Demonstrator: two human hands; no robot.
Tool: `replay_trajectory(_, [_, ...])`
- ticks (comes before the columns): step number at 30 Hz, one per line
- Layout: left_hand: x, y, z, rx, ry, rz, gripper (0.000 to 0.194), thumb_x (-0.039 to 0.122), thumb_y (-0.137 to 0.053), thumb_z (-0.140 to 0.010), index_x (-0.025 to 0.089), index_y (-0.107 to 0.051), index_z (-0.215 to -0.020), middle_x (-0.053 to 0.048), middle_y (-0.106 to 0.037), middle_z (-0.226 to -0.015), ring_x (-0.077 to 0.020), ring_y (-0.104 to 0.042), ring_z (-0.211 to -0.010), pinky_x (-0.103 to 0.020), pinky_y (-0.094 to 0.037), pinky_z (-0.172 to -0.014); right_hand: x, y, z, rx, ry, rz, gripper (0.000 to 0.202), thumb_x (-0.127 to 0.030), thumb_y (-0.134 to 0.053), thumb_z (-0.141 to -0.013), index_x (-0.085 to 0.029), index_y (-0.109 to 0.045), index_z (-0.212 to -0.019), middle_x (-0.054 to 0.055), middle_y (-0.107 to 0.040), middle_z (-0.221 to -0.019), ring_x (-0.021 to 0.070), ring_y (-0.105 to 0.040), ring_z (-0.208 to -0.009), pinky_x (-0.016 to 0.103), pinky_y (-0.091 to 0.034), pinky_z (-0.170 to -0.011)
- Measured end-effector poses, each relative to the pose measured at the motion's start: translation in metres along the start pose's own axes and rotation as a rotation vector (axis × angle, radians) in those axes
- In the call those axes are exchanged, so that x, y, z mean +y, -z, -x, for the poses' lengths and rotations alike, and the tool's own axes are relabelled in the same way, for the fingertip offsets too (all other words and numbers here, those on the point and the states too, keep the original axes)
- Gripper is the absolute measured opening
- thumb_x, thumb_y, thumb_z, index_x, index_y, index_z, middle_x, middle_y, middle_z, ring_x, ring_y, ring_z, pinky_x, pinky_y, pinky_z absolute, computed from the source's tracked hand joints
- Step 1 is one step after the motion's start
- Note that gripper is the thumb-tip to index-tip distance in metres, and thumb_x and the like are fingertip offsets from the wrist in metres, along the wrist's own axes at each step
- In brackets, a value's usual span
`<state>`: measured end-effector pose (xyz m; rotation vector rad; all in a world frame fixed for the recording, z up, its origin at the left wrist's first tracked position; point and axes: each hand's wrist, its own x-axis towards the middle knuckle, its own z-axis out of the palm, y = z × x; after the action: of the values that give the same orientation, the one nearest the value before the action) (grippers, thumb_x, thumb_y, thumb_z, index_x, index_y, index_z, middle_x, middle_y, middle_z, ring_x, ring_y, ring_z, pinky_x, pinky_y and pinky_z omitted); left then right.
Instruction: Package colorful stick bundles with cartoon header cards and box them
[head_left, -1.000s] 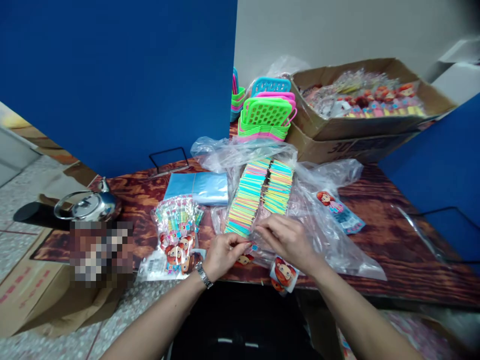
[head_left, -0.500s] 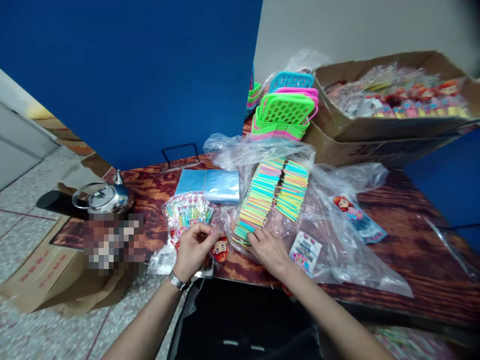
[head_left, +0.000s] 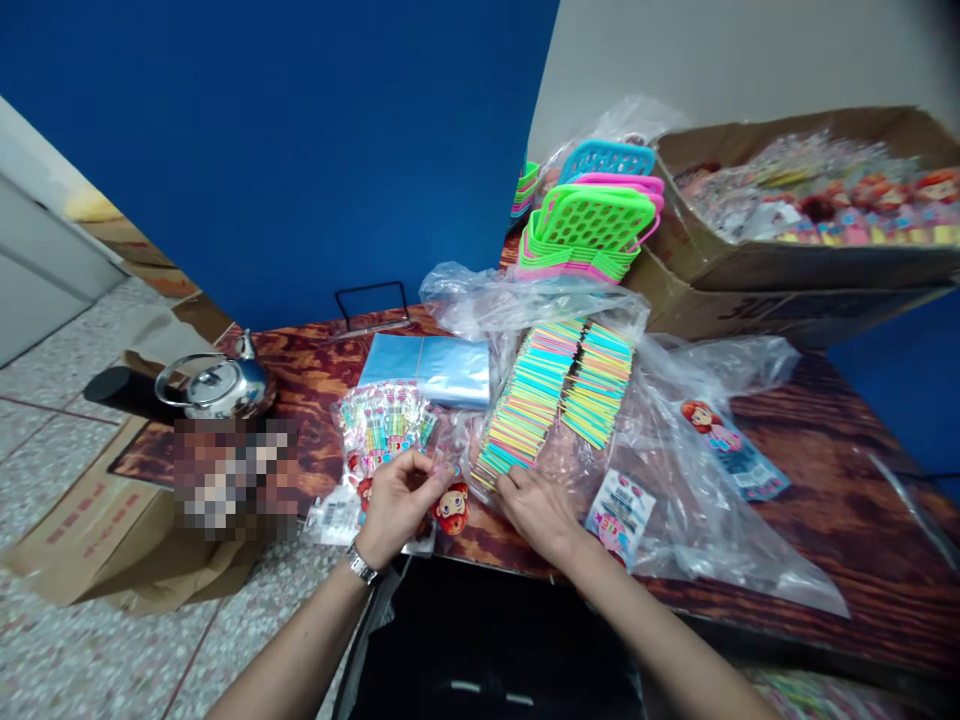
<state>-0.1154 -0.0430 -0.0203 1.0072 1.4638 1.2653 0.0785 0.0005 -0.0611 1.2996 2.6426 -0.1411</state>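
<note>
My left hand [head_left: 401, 502] pinches the edge of a clear plastic packet with its thumb and finger. A red-haired cartoon face [head_left: 452, 508] on the packet shows just right of the thumb. My right hand [head_left: 541, 515] lies at the near end of a row of thin coloured sticks [head_left: 529, 390], with its fingers curled in against the lowest ones. Its fingertips are partly hidden, so what they grip is unclear. A second row of sticks [head_left: 598, 390] lies alongside. Filled packets [head_left: 386, 415] are spread behind my left hand. Right of my right hand lies a white printed packet [head_left: 621, 510].
A blue plastic stack [head_left: 427, 368] lies behind the packets. Crumpled clear plastic [head_left: 720, 530] spreads under the sticks and rightward. Coloured baskets [head_left: 600, 220] and a cardboard box [head_left: 787, 275] of packets stand at the back. A metal kettle [head_left: 225, 390] sits left, beside a brown carton [head_left: 82, 530].
The view has shifted slightly, so the scene sits a little further right. My right fingers are more curled against the sticks. My left hand keeps its pinch.
</note>
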Motion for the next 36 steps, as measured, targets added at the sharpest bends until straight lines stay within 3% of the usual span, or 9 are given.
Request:
replay_trajectory(9, [-0.002,-0.001,0.003,-0.030,-0.017,-0.059,0.023,0.033,-0.069,-0.071,0.016,-0.054,-0.064,0.004,-0.055,-0.056,-0.0074,-0.047,-0.049,-0.018,-0.038,-0.047,-0.005,0.001,-0.002,-0.078,-0.089,-0.025,0.015,-0.011,-0.039,-0.086,-0.014,-0.054,-0.090,0.011,-0.059,-0.086,0.0207,-0.061,-0.078,0.028,-0.043,-0.060])
replay_trajectory(14, [-0.002,-0.002,0.004,-0.045,-0.041,-0.064,0.021,0.030,-0.067,-0.072,0.016,-0.055,-0.064,0.002,-0.057,-0.060,-0.0083,-0.050,-0.053,-0.018,-0.040,-0.049,0.007,0.011,-0.005,-0.012,-0.129,0.018,0.015,-0.015,-0.041,-0.087,-0.014,-0.054,-0.094,0.012,-0.058,-0.090,0.0239,-0.058,-0.084,0.030,-0.043,-0.061])
replay_trajectory(20, [-0.005,-0.004,0.003,-0.063,-0.040,-0.061,0.021,0.032,-0.067,-0.072,0.016,-0.055,-0.065,0.001,-0.058,-0.062,-0.0090,-0.051,-0.054,-0.019,-0.040,-0.050,-0.003,0.001,-0.012,0.075,-0.073,0.111,0.017,-0.007,-0.039,-0.084,-0.014,-0.054,-0.088,0.011,-0.057,-0.086,0.0239,-0.055,-0.084,0.032,-0.041,-0.065])
replay_trajectory(36, [-0.003,-0.003,0.004,-0.056,-0.044,-0.056,0.021,0.032,-0.068,-0.071,0.016,-0.056,-0.066,0.001,-0.060,-0.063,-0.0096,-0.052,-0.055,-0.019,-0.041,-0.050,-0.012,-0.007,-0.019,0.088,-0.064,0.130,0.020,-0.003,-0.037,-0.082,-0.013,-0.054,-0.087,0.012,-0.056,-0.083,0.0239,-0.053,-0.080,0.034,-0.041,-0.064])
